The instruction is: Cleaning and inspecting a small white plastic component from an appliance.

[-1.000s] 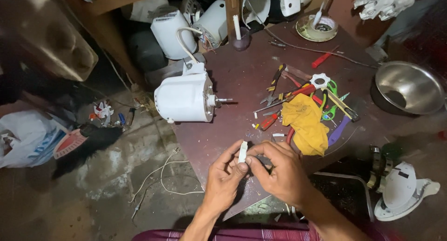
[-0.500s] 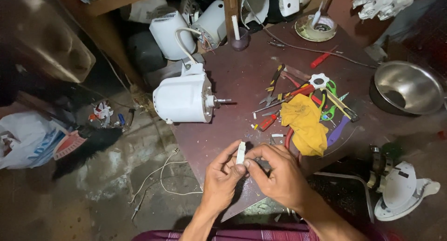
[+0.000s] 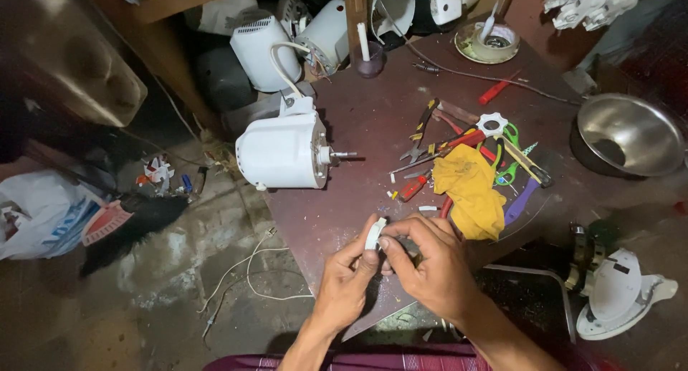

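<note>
Head view: your left hand [image 3: 344, 281] and right hand [image 3: 430, 267] together pinched a small white plastic part [image 3: 374, 233] above the dark brown table [image 3: 373, 138]. A white motor housing [image 3: 281, 151] lay beyond; a yellow cloth [image 3: 469, 188] covered scattered tools [image 3: 444, 138].

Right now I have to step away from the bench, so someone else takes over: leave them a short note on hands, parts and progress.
Left hand and right hand together pinch a small white plastic piece over the table's near edge.
White motor housing lies on its side, shaft pointing right, untouched.
Pliers and screwdrivers lie beside the yellow cloth; steel bowl at right.
Done: piece in hand. Left: not shown where it fits.
</note>
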